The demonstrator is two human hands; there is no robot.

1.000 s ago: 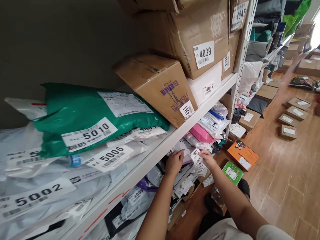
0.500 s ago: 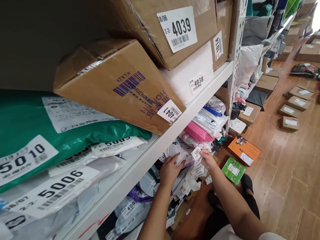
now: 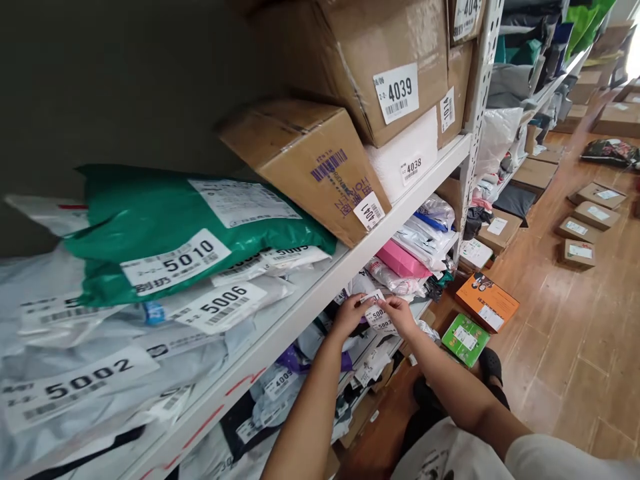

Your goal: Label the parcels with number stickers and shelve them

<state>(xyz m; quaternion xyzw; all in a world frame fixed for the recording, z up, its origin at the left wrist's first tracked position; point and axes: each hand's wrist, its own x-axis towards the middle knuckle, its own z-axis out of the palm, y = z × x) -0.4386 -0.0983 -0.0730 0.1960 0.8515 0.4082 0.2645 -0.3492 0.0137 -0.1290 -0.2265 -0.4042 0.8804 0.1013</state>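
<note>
Head view: left hand (image 3: 351, 315) and right hand (image 3: 400, 315) pinch the label strip (image 3: 382, 321), seemingly peeling; the next move likely wants steady tension.

The top number on the label strip (image 3: 382, 323) is partly hidden by the fingers (image 3: 368, 303); the large box (image 3: 350, 50) is cut off by the upper edge.

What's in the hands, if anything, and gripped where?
A strip of number labels, pinched near its upper end: left hand at its left edge, right hand at its right.
</note>
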